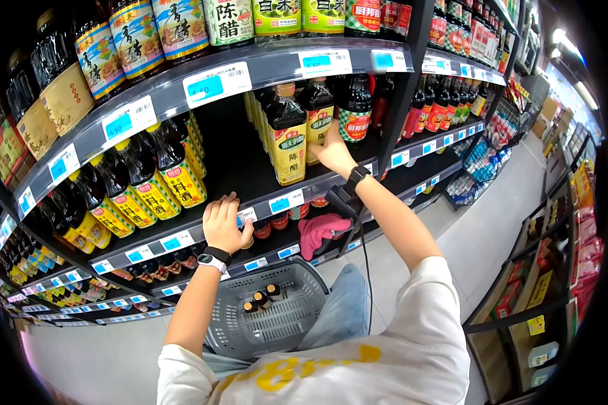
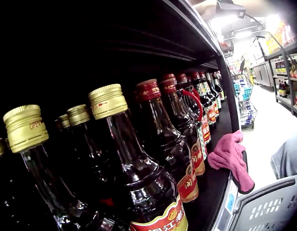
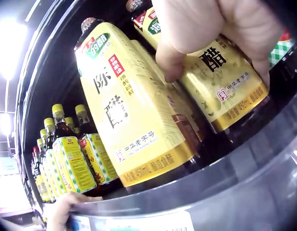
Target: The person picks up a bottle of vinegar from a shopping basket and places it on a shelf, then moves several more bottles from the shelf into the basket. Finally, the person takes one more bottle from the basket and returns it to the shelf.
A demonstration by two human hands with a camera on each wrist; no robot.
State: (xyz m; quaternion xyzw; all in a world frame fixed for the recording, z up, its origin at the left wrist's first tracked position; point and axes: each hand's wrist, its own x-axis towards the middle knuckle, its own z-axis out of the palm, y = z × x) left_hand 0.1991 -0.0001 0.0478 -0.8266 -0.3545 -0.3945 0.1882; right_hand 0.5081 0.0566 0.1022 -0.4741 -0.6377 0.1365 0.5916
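My right hand (image 1: 334, 152) grips a dark bottle with a yellow label (image 1: 319, 115) on the middle shelf; in the right wrist view thumb and fingers (image 3: 211, 29) lie on either side of that bottle (image 3: 223, 86). Left of it, at the shelf's front edge, a matching bottle (image 1: 287, 138) stands upright, its label (image 3: 134, 115) facing out. My left hand (image 1: 226, 224) rests on the shelf edge with fingers spread over the price strip, holding no bottle. The left wrist view does not show this hand.
A grey basket (image 1: 267, 324) with several small dark bottles stands below the shelf. A pink cloth (image 1: 319, 233) hangs at the lower shelf's edge. Yellow-capped bottles (image 1: 182, 177) line the shelf to the left; a green-checked bottle (image 1: 355, 115) stands right of the gripped one.
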